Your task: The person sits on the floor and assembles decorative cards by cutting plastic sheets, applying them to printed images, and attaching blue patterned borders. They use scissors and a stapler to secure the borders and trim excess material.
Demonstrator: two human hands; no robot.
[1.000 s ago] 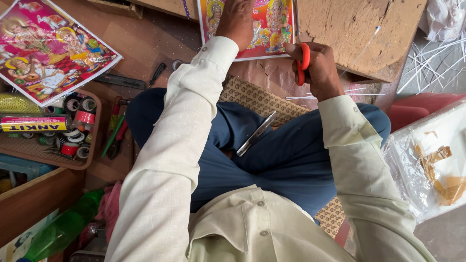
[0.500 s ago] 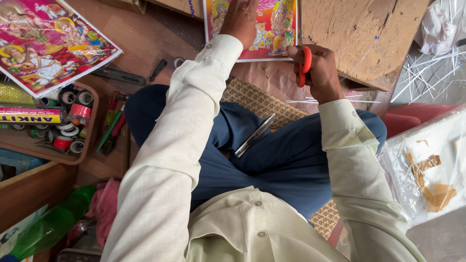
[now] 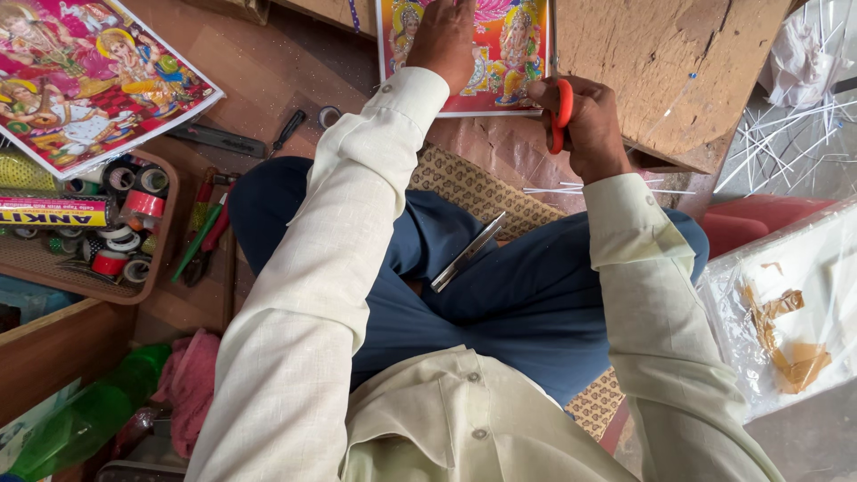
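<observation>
My left hand (image 3: 446, 40) presses flat on a colourful printed picture (image 3: 513, 54) lying on a wooden board (image 3: 678, 62) in front of me. At the picture's right edge, my right hand (image 3: 585, 125) is closed around the red handles of a pair of scissors (image 3: 562, 112); their blades are hidden behind the hand. A flat metal strip (image 3: 469, 253) rests on my lap, across my blue trousers.
A second colourful print (image 3: 85, 80) lies at the left. A brown tray (image 3: 54, 259) below it holds several tape rolls. Pens and tools (image 3: 201, 232) lie beside it. Thin white sticks (image 3: 777, 134) are scattered at the right, above a clear plastic bag (image 3: 794, 312).
My view has shifted slightly, so both hands and the picture sit a little further right. My right hand with the scissors stays at the picture's right edge.
</observation>
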